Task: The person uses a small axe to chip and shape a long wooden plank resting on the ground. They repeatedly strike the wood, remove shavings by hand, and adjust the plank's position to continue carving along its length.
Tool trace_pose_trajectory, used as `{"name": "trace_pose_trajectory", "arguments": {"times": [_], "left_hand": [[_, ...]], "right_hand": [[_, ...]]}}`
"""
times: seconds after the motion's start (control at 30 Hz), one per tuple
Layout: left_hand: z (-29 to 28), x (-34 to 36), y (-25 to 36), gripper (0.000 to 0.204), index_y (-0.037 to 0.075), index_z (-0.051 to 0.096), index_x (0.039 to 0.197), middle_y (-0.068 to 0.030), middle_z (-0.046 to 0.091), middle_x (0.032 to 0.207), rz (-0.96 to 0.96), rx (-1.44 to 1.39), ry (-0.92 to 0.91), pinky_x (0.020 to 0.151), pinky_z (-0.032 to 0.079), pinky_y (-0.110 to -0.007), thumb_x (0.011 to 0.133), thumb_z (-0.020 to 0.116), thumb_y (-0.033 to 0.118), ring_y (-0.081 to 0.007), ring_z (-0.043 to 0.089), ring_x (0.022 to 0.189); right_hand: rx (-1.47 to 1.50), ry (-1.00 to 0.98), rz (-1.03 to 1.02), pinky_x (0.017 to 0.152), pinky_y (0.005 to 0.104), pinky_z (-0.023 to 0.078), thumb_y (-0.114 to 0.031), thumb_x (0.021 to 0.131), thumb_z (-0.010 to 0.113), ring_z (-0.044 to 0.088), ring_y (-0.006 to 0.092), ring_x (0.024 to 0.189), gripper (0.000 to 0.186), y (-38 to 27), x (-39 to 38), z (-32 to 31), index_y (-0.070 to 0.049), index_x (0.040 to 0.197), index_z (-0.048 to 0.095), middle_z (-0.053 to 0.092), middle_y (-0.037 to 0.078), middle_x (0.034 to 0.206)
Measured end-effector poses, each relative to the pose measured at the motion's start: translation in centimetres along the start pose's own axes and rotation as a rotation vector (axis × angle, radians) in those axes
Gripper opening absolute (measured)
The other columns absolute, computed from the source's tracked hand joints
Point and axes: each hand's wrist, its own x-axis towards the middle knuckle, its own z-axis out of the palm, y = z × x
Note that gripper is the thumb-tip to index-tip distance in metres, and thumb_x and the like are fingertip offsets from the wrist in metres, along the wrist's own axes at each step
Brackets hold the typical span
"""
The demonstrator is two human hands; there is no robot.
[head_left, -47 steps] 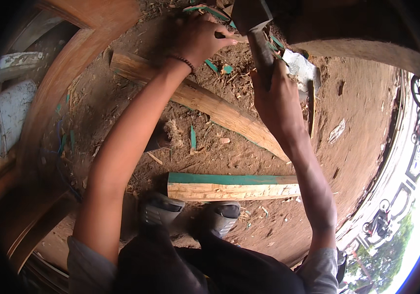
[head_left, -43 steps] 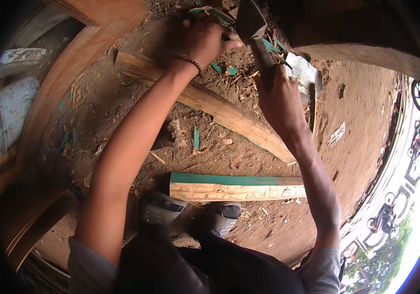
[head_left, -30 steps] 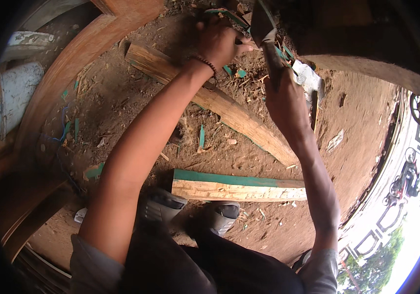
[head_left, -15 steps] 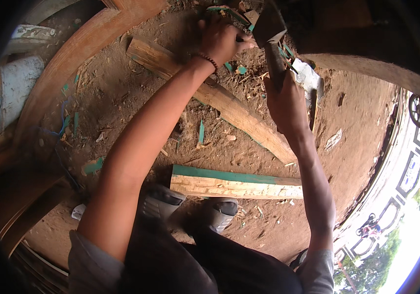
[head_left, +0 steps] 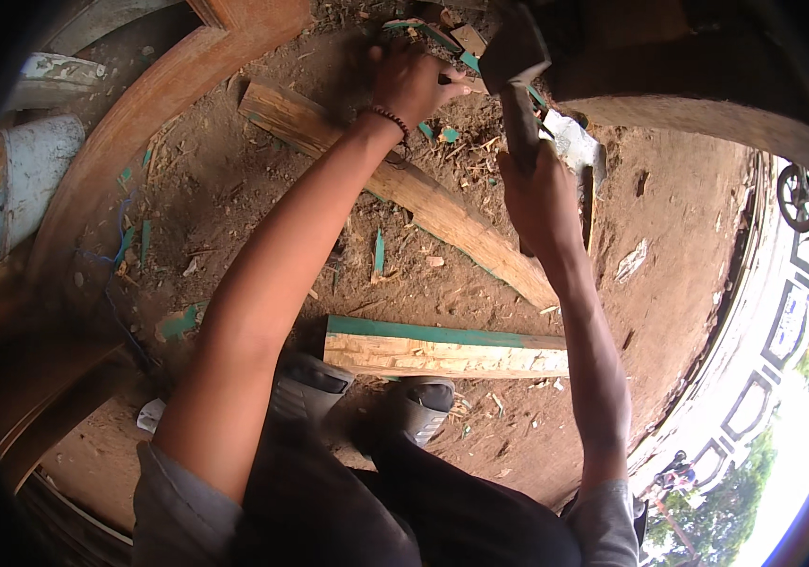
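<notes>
1 hatchet-like tool (head_left: 519, 102), broad dark blade (head_left: 514, 52), brownish round handle (head_left: 520, 128)

Tool (head_left: 519, 106) has dark brown handle (head_left: 521, 134), dark grey head (head_left: 512, 55). Nearer plank (head_left: 442, 352) shows green above pale yellow. Container (head_left: 38, 175) is pale blue.

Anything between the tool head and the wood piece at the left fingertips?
Nothing visible: the tool head, held in the right hand, appears right beside the wood piece at the left hand. Contact unclear.

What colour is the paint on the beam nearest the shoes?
Green paint, seen best in the head view.
</notes>
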Motion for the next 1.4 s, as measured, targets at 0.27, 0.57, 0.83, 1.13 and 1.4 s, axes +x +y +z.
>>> {"name": "trace_pose_trajectory", "arguments": {"times": [0.27,0.57,0.83,1.13,1.4], "left_hand": [[-2.4,0.9,1.7,0.021,0.022,0.077,0.094,-0.0008,0.069,0.096,0.247,0.304,-0.135,0.093,0.035,-0.044,0.083,0.073,0.038,-0.0184,0.054,0.109],[-8.2,-0.3,4.6,0.031,0.003,0.069,0.111,-0.0033,0.068,0.086,-0.223,-0.834,-0.561,0.061,0.051,-0.026,0.099,0.056,0.029,-0.0093,0.059,0.064],[-16.4,-4.9,7.7,0.03,-0.002,0.065,0.115,-0.0124,0.07,0.105,-0.343,-1.332,-0.618,0.075,0.056,-0.033,0.1,0.053,0.022,-0.0163,0.066,0.076],[-19.8,-7.2,10.7,0.029,-0.003,0.062,0.114,-0.0168,0.07,0.105,-0.342,-1.304,-0.658,0.076,0.059,-0.035,0.099,0.053,0.019,-0.0221,0.071,0.079],[-21.5,-9.5,13.5,0.02,-0.005,0.063,0.1,-0.0122,0.069,0.089,-0.331,-1.077,-0.65,0.059,0.054,-0.027,0.098,0.055,0.013,-0.016,0.066,0.062]], "right_hand": [[0.709,-0.258,0.483,0.043,0.0261,0.046,-0.022,0.096,0.06,0.055,0.0092,0.051,0.024,0.8,-13.2,-6.8,0.001,0.099,0.053,0.056,0.003,0.068],[0.417,-0.74,0.382,0.054,0.0307,0.05,-0.029,0.092,0.064,0.062,0.0143,0.061,0.034,4.0,-18.9,-3.4,0.002,0.105,0.058,0.062,0.007,0.073],[-0.052,-0.799,0.05,0.069,0.0394,0.053,-0.034,0.086,0.067,0.069,0.0273,0.077,0.034,2.4,-12.8,-1.9,-0.004,0.103,0.067,0.069,0.015,0.082],[-0.23,-0.396,-0.141,0.075,0.0427,0.053,-0.022,0.085,0.069,0.068,0.0341,0.085,0.023,4.2,-12.4,0.6,-0.006,0.101,0.07,0.07,0.017,0.095],[1.016,-0.048,-0.041,0.063,0.0245,0.052,-0.028,0.089,0.073,0.065,0.0122,0.086,0.053,-2.4,-11.8,-3.3,0.002,0.128,0.054,0.068,0.01,0.1]]}}
